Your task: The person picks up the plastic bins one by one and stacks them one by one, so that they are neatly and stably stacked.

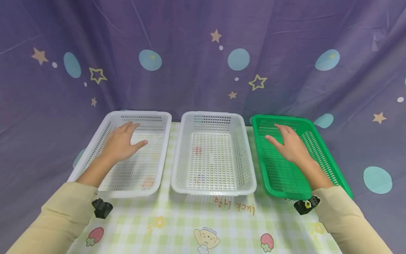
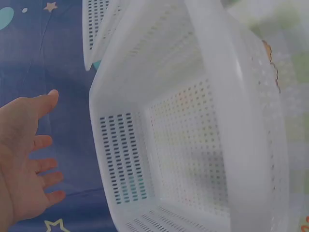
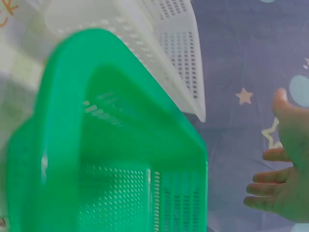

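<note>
Three slatted plastic baskets stand side by side in the head view. Over the white basket on the left (image 1: 163,155) hovers my left hand (image 1: 122,143), its fingers spread and nothing held. The left wrist view shows that hand (image 2: 29,159) above the basket's rim, thumb apart from the fingers. My right hand (image 1: 291,144) hangs over the green basket (image 1: 264,173), palm inward, fingers extended, also holding nothing; the right wrist view shows it (image 3: 285,164) beyond the green rim. Between the two hands stands the middle white basket (image 1: 212,192), with bare slatted bottom and walls.
The baskets rest on a checked tablecloth (image 1: 177,225) printed with strawberries, flowers and a bear. Close behind them hangs a purple curtain (image 1: 190,84) with stars and blue ovals. A small black camera (image 1: 102,208) is strapped on the left wrist, another (image 1: 306,205) on the right.
</note>
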`<state>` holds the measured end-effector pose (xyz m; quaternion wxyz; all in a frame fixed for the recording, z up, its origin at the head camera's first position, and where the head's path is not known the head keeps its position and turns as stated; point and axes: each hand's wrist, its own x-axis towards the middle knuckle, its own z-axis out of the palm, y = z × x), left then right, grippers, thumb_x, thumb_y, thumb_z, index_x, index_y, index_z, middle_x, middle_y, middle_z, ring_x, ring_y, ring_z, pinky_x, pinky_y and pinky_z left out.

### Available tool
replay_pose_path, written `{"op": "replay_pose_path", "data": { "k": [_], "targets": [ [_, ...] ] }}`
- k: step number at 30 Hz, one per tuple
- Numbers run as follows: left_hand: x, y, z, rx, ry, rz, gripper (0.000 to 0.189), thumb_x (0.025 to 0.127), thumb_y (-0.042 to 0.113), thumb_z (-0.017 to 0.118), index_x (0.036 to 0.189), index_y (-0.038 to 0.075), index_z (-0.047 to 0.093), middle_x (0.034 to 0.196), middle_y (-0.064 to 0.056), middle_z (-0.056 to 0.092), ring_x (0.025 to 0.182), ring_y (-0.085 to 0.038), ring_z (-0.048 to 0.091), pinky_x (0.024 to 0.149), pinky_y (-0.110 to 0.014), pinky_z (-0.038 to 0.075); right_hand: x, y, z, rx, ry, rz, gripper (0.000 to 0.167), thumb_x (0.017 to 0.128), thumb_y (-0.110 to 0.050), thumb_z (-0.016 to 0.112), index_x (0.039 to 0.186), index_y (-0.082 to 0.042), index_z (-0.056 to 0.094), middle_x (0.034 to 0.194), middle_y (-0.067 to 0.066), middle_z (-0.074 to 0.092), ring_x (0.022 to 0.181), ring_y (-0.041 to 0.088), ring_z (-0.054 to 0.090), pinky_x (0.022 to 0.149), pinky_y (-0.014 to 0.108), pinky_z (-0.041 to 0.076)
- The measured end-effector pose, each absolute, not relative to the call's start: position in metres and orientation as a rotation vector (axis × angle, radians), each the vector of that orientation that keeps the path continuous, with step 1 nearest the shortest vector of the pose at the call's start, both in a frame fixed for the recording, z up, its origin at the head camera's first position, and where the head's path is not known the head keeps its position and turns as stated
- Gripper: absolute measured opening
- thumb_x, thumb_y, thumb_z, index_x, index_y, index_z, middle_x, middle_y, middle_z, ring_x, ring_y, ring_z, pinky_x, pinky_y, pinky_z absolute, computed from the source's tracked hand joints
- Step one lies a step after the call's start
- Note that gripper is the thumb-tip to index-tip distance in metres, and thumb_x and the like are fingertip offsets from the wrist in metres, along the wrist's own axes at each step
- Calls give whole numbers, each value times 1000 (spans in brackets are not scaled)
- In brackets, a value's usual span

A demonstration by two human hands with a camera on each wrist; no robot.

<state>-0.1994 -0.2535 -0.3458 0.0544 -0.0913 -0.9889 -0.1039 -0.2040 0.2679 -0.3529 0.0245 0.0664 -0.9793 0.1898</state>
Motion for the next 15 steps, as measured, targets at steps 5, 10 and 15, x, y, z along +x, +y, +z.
{"op": "replay_pose_path", "data": {
  "k": [5,10,15],
  "targets": [
    [-202,-246,-351,-261,-3040,-457,67,94,38,58,142,-3,37,145,-31,37,132,-51,36,110,-67,30,-205,256,-362,228,-2962,688,69,99,-51,45,144,0,38,146,29,40,134,47,36,109,64,33],
    [-205,-237,-359,-240,-3065,-594,64,95,33,57,142,-5,37,145,-32,38,134,-50,34,112,-63,31,-205,248,-371,253,-2922,781,58,99,-41,50,137,2,46,138,27,50,119,45,53,98,58,47],
    [-207,-223,-365,-233,-3100,-715,63,97,34,54,144,-4,35,148,-29,36,135,-48,35,111,-62,34,-207,243,-378,248,-2918,855,53,99,-37,52,134,3,50,131,26,56,111,44,60,92,53,53]
  ]
}}
